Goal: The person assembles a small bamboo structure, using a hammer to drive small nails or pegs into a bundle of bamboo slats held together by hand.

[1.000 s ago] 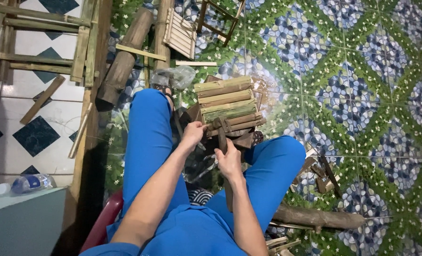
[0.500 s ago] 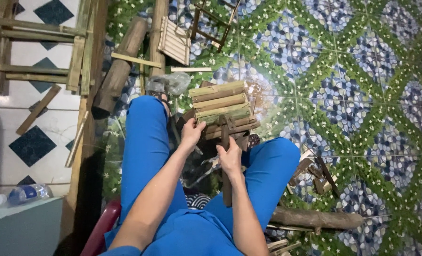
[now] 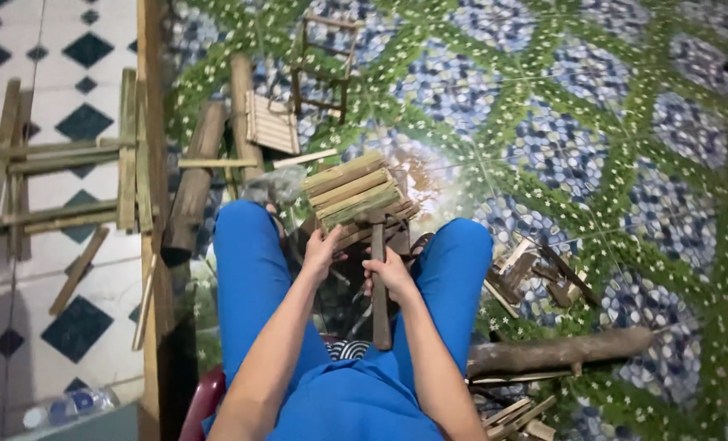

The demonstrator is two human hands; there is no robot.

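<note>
While the slatted top of the small bamboo stool (image 3: 352,189) looks finished, the right hand (image 3: 393,273) grips a hammer (image 3: 379,286) (head against the stool), the left hand (image 3: 321,251) clasping its frame; fastening seems unfinished.

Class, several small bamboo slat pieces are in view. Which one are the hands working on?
The slatted stool between the knees; the small slatted panel lies apart, upper left.

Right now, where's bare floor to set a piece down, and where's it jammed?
Free: the patterned mat right of the slatted bamboo piece, up to the far edge. Crowded: around the left hand and right hand, the logs to the left, the scraps and the branch by the right knee.
</note>
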